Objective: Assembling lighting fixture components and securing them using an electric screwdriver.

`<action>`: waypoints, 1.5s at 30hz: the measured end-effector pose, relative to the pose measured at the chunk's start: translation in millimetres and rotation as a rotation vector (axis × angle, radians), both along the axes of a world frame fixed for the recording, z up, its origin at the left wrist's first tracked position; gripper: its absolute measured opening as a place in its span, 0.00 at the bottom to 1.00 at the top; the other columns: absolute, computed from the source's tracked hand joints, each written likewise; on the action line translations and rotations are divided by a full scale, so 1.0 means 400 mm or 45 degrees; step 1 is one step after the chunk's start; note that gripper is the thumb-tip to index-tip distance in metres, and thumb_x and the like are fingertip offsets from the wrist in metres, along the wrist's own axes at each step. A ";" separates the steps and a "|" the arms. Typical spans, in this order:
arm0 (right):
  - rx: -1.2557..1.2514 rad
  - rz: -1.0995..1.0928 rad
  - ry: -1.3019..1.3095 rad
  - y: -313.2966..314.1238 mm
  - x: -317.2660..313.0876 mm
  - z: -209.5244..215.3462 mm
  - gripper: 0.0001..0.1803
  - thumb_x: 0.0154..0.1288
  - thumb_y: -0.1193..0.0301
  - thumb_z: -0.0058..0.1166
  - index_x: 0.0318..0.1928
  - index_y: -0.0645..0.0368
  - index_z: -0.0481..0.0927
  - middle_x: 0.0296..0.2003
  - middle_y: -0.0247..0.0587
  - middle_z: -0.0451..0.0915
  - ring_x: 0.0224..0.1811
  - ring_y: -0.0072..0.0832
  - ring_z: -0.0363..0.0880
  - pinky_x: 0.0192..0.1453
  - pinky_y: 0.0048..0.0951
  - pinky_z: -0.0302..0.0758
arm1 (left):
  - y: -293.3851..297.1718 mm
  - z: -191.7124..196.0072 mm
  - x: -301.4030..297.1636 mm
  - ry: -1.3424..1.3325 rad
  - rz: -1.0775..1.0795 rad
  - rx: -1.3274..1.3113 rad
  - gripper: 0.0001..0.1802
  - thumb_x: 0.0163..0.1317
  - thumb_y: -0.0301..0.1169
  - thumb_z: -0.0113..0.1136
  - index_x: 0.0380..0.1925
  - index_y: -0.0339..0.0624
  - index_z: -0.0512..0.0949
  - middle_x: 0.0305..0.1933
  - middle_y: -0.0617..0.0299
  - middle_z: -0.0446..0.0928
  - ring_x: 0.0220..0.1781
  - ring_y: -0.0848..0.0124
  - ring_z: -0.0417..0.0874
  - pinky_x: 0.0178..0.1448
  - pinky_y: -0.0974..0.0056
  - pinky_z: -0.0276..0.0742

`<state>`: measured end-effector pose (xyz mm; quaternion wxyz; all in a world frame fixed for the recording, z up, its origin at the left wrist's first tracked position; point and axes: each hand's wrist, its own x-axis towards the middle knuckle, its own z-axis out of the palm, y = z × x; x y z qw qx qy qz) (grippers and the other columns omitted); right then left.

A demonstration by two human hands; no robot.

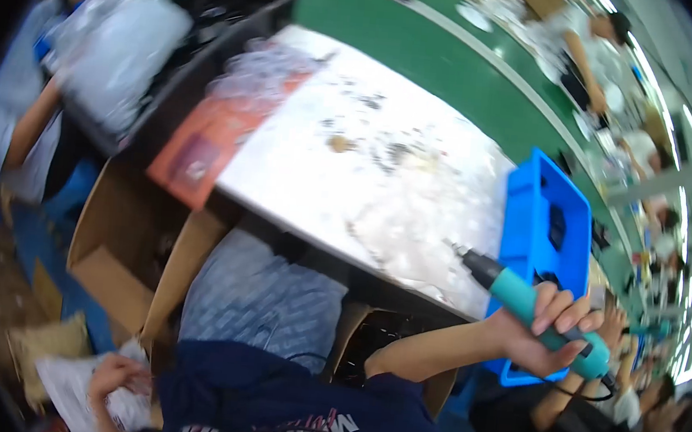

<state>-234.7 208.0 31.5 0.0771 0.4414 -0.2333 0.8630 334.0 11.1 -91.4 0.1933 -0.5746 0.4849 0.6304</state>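
Observation:
My right hand (pixel 554 329) is closed around a teal electric screwdriver (pixel 520 297) with a black nose. Its bit points up and to the left, over the right end of the white worktable (pixel 285 161). A dark cord runs from the tool's rear end. Far down at the lower left, my left hand (pixel 118 375) has its fingers bent on a white plastic bag (pixel 80 386). That hand is small and a little blurred. Small dark pieces (pixel 397 150) and a clear plastic sheet (pixel 411 230) lie scattered on the tabletop.
A blue bin (pixel 520 206) stands at the table's right end. Clear plastic pieces (pixel 251 72) lie on an orange mat (pixel 191 149) at the left. Beyond are a black crate (pixel 278 8) and a person with a wrapped bundle (pixel 117 56). Cardboard boxes (pixel 114 282) stand below.

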 end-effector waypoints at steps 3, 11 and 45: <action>0.019 -0.193 -0.009 0.057 0.060 -0.026 0.15 0.59 0.70 0.53 0.40 0.59 0.62 0.26 0.41 0.71 0.15 0.24 0.68 0.20 0.21 0.66 | -0.173 0.320 -0.328 0.911 -0.226 -0.219 0.21 0.68 0.35 0.45 0.45 0.24 0.76 0.38 0.38 0.80 0.37 0.53 0.85 0.39 0.58 0.83; 0.681 -1.024 -0.386 0.048 -0.002 -0.084 0.17 0.52 0.80 0.53 0.40 0.62 0.62 0.21 0.43 0.71 0.13 0.25 0.68 0.18 0.20 0.68 | -0.106 0.399 -1.722 1.591 -1.055 -0.853 0.19 0.66 0.42 0.50 0.48 0.41 0.79 0.33 0.61 0.81 0.36 0.76 0.80 0.42 0.68 0.76; 0.659 -1.131 -0.304 -0.019 0.063 -0.052 0.07 0.56 0.78 0.57 0.31 0.68 0.72 0.22 0.41 0.72 0.19 0.24 0.68 0.24 0.22 0.66 | -0.250 0.092 -0.896 1.635 -0.507 -1.098 0.50 0.40 0.18 0.67 0.67 0.43 0.56 0.49 0.55 0.74 0.54 0.70 0.74 0.65 0.66 0.64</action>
